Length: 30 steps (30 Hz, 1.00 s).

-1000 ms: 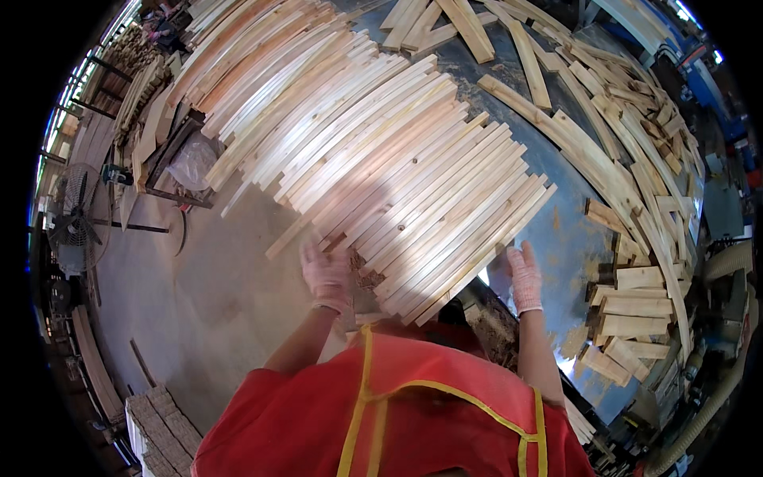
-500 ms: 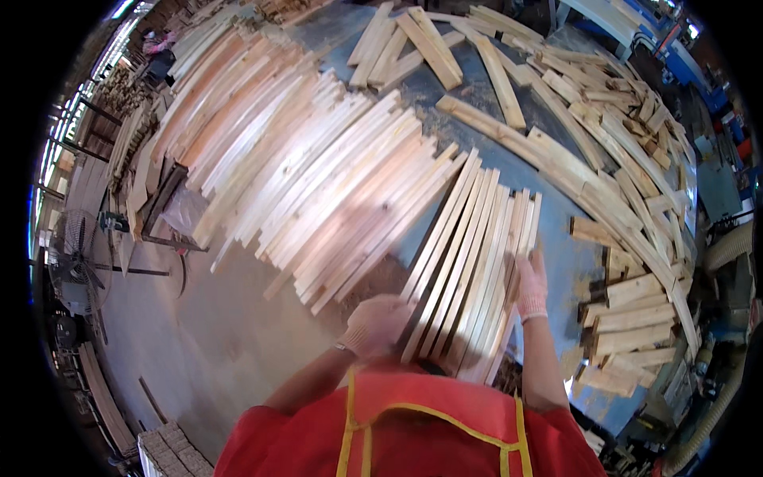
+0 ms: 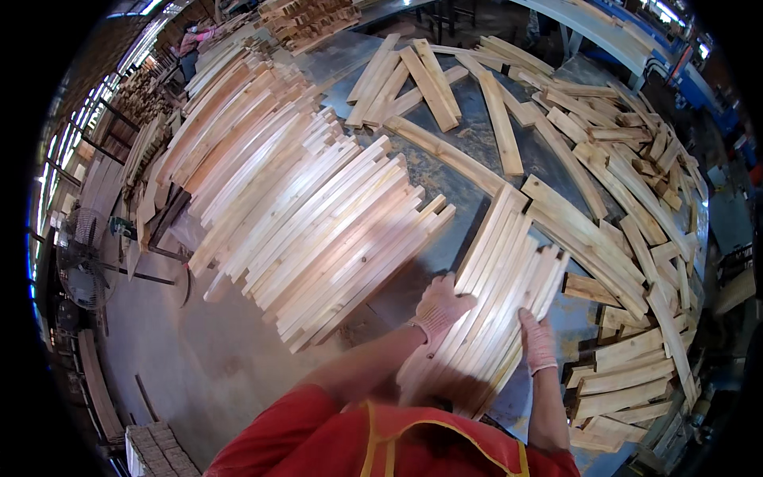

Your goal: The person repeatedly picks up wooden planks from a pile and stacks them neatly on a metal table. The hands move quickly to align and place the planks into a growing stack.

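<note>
A bundle of pale wooden slats (image 3: 491, 294) lies lengthwise in front of me, its lower end close to my red apron (image 3: 445, 433). Pressed to the bundle's left side is my left hand (image 3: 443, 306), in a pale pink knit glove, with the thumb over the top edge. On the opposite side, my right hand (image 3: 538, 342), gloved alike, grips the outer slats with its thumb up. The slats sit tightly side by side between both hands, their far ends uneven. The undersides of the slats and some fingers are hidden.
A wide row of slats (image 3: 318, 215) lies to the left. Loose boards (image 3: 497, 119) are scattered over the blue-grey table (image 3: 413, 262), with short blocks (image 3: 628, 374) piled at the right. A floor fan (image 3: 83, 246) stands far left; a person (image 3: 191, 48) is in the back.
The slats were fanned with gaps and now are pressed together. My left hand has moved right and forward along their side; my right hand sits lower in the picture.
</note>
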Motion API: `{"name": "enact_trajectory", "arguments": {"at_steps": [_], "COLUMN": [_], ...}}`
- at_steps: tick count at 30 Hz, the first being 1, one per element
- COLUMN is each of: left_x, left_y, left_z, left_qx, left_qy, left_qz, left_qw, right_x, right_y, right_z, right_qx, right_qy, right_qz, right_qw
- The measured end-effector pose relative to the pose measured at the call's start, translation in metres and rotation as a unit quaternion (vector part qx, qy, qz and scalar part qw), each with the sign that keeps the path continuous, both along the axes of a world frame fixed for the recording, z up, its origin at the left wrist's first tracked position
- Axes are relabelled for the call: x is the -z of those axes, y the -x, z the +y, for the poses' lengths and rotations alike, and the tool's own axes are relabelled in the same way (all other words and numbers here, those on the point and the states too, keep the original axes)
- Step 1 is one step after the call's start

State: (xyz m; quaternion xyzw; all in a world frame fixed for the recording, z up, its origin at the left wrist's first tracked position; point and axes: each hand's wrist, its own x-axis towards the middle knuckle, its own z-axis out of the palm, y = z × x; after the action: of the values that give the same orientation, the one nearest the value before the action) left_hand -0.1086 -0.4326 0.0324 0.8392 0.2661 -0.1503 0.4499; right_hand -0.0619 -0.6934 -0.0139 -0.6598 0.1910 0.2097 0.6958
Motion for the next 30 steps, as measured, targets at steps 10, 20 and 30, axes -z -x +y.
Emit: {"name": "enact_trajectory", "arguments": {"at_steps": [10,20,30], "left_x": [-0.181,0.027,0.008], "left_y": [-0.01,0.099,0.104], "left_z": [0.022,0.139,0.18], "left_qx": [0.029,0.119,0.51], "left_qy": [-0.02,0.219,-0.479], "left_qz": [-0.501,-0.252,-0.076], "left_qw": [0.865,0.935,0.711], "right_x": [-0.201,-0.003,0.039], "right_y": [0.0,0.188,0.168], "right_z": [-0.032,0.015,0.075], "right_qx": [0.066,-0.135,-0.34], "right_qy": [0.022,0.186,0.481], "right_qz": [-0.438,-0.191,-0.197], "right_qw": [0.896,0.954,0.784]}}
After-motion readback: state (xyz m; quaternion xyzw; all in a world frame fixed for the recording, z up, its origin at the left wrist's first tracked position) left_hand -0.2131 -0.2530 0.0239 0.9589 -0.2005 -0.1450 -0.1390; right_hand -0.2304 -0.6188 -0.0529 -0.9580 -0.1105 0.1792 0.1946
